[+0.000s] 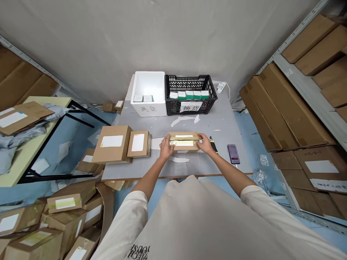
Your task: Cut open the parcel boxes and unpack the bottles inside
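Observation:
A small cardboard box [184,148] lies near the front of the grey table, with clear tape and white label strips on its top. A lengthwise line parts the top; I cannot tell whether it is a slit. My left hand [166,147] grips the box's left end, fingers bent round it and thumb at the front edge. At the other end my right hand [204,143] holds the corner the same way. Just right of that hand lies a black and yellow cutter [213,145], and farther right a phone [233,154]. The inside of the box is hidden.
A white foam bin [150,109] and a black crate [189,107] holding several green-white boxes stand at the table's back. Two cardboard boxes, one large [111,143] and one smaller [138,143], sit at left. Paper scraps [181,120] lie about. Shelves with cartons [291,108] flank the right.

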Tool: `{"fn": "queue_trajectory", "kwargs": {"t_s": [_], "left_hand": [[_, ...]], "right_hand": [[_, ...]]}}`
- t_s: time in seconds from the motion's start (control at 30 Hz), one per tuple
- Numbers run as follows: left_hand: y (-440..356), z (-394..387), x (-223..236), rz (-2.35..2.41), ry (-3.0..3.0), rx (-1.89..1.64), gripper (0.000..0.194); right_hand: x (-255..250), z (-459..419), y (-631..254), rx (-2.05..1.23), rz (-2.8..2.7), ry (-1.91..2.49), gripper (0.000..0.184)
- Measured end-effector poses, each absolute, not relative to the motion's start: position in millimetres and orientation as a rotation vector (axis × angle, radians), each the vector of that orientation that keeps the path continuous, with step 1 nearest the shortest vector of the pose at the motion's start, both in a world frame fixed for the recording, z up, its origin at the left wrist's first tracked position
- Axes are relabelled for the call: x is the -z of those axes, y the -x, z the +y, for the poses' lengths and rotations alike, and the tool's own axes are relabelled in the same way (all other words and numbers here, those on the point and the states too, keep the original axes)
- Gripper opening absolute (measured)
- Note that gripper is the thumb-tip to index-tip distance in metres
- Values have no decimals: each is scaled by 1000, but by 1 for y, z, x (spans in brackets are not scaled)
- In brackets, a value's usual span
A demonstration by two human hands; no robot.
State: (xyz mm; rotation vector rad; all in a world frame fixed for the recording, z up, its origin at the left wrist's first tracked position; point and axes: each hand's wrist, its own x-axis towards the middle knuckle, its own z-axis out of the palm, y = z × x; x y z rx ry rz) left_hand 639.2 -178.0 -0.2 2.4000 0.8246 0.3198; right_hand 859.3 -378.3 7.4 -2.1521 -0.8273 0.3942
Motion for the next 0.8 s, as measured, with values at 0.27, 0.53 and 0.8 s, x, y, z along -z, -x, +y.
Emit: {"fn": "queue_trajectory", "kwargs": {"t_s": [0.27,0.53,0.8], "left_hand": [[-637,-178,10,715,-2162,-541,91],[-631,-171,17,608,-2421,-352,45],[-635,-168,8,549,-2541,-231,41]], "right_hand": [[-9,-355,-867,-345,-598,1966,51],[-19,-344,-879,-419,-1094,2286,60],[-21,-329,-903,-677,-1279,2432,57]]}}
